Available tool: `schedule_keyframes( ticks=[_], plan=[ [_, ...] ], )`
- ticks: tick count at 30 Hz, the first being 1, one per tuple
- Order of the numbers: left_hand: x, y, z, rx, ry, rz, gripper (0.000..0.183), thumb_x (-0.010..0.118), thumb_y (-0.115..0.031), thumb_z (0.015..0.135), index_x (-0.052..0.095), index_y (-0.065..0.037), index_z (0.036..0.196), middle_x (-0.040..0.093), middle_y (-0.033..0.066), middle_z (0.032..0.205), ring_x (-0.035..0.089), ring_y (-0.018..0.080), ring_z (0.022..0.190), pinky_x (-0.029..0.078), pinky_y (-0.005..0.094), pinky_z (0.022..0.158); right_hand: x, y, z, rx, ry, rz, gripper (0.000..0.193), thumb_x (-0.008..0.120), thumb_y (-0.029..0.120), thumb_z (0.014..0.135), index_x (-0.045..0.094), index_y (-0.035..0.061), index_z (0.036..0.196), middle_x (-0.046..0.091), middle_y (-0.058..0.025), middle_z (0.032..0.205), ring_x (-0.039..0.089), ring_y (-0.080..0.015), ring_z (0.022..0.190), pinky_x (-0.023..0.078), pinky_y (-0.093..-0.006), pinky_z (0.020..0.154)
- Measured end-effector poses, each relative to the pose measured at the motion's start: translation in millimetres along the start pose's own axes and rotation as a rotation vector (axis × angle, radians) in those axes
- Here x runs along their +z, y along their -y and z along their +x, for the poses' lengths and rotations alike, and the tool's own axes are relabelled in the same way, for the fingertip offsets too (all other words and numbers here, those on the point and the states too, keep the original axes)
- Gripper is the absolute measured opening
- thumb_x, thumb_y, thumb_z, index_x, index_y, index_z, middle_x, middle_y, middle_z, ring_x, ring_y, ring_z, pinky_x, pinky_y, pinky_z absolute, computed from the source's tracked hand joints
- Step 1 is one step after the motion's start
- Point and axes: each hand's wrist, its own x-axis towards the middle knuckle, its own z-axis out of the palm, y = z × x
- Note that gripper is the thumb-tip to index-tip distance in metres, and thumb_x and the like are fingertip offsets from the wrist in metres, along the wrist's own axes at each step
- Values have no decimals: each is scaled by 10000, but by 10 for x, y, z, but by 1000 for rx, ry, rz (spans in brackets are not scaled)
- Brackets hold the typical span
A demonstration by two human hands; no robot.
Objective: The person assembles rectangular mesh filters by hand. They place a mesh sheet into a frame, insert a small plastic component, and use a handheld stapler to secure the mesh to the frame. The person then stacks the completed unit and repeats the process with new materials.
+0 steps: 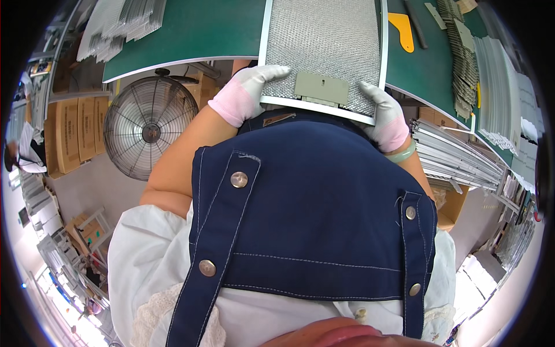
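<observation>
A mesh filter panel [332,34] with a pale metal frame lies over the front edge of the green table, its near end against my apron. Fixed near that end is a flat grey-green plastic plate [321,88]. My left hand [245,92], in a white and pink glove, grips the panel's left edge near the corner, thumb lying over the mesh. On the opposite edge my right hand [388,115], gloved alike, holds the panel with its thumb on top. The other fingers of both hands are mostly hidden beside and under the frame.
On the green table [191,34] lie a yellow scraper-like tool [403,32], a dark rod [415,23], stacked mesh sheets [124,26] and stacked grey-green strips [459,63]. A large floor fan [150,130] stands left, near cardboard boxes [78,130]. Metal frame bars [457,153] are piled at right.
</observation>
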Motion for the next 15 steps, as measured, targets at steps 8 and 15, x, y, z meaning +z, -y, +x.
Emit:
schedule_keyframes(
  ticks=[8, 15],
  plan=[
    [298, -81, -100, 121, -188, 24, 434, 579, -250, 992, 512, 63, 1286, 643, 113, 1139, 627, 174, 1023, 516, 327, 907, 67, -77, -18, -225, -136, 30, 323, 518, 133, 993, 502, -17, 1278, 625, -118, 1167, 631, -208, 1033, 504, -348, 941],
    [98, -90, -141, 57, 122, -97, 386, 508, -178, 1017, 474, 61, 1318, 606, 125, 1226, 611, 184, 1083, 500, 331, 957, 5, -102, -90, -199, -18, 58, 361, 504, 134, 980, 505, -54, 1288, 615, -106, 1156, 591, -185, 1058, 445, -328, 981]
  ],
)
